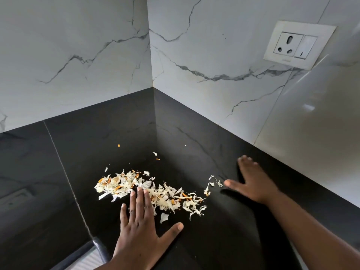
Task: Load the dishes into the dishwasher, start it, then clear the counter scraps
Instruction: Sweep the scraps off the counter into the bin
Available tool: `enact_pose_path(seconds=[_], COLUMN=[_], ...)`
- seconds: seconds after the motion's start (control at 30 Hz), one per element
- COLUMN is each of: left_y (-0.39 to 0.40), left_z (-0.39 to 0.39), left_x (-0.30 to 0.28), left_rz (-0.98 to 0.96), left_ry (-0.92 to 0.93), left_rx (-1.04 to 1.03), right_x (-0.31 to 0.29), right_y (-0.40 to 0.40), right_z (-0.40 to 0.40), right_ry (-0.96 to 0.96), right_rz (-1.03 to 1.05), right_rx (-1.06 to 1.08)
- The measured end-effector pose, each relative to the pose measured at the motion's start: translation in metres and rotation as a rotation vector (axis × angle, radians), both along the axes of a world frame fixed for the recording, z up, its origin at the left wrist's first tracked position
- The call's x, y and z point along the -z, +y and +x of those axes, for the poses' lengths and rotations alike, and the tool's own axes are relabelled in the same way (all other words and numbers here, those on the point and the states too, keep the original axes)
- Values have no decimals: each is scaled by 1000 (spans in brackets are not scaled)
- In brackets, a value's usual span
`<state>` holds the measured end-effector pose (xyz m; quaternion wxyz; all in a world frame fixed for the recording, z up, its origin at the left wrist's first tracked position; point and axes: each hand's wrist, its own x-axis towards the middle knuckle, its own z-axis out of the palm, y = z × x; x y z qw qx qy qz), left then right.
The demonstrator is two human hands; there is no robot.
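1. Low in the head view, the black worktop [116, 123] fills the bottom half of the frame and runs back into a corner at centre, closed in by marble-patterned wall tiles [78, 45] on both sides.
2. Its near edge shows at the bottom left, where a dark rim [97, 248] drops away to a paler surface.
3. Scraps [148, 191], pale peelings with orange bits, lie in a loose band across the lower middle; a few stray flecks [154, 153] sit further back toward the corner.
4. Bare worktop stretches left of the scraps and behind them up to the walls.
5. Left hand [140, 227] lies flat, fingers spread, fingertips touching the near side of the pile, holding nothing.
6. Right hand [253, 182], also flat and spread with nothing in it, rests at the right, just beside a small outlying cluster [211, 185]; it looks slightly blurred.
7. A white socket plate [298, 44] sits on the wall at upper right.
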<state>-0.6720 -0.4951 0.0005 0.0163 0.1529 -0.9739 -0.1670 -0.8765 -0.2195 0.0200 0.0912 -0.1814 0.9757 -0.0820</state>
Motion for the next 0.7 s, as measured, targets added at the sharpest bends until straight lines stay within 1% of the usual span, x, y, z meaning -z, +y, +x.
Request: enact_pose_path(seconds=[0.1, 0.17, 0.23, 0.3, 0.33, 0.43, 0.47, 0.5, 0.53, 0.6, 0.63, 0.7], left_y=[1, 1, -3, -9, -12, -20, -25, -32, -43, -75, -98, -147], left_z=[3, 5, 8, 12, 14, 22, 25, 27, 27, 21, 14, -7], left_x=[-10, -13, -14, -12, -11, -10, -13, -17, -22, -34, -37, -40], left_rz=[35, 66, 120, 225, 306, 641, 710, 741, 755, 733, 674, 482], left_ry=[-21, -13, 24, 89, 126, 280, 323, 350, 363, 366, 352, 287], left_rx=[6, 22, 62, 93, 106, 119, 116, 110, 103, 105, 122, 172], right_x=[1, 3, 5, 3, 0, -9, -11, -11, -10, -9, -8, -7], right_y=[-62, -100, -128, -144, -147, -144, -141, -136, -132, -125, -127, -134], right_z=[44, 72, 90, 105, 114, 145, 156, 165, 173, 189, 194, 199], right_ry=[2, -2, -13, -31, -50, -137, -140, -130, -117, -90, -86, -95], right_rz=[-19, -17, -29, -90, -161, -524, -600, -627, -605, -443, -318, -108], right_rx=[-191, -257, -271, -248, -220, -24, 49, 108, 145, 143, 135, 143])
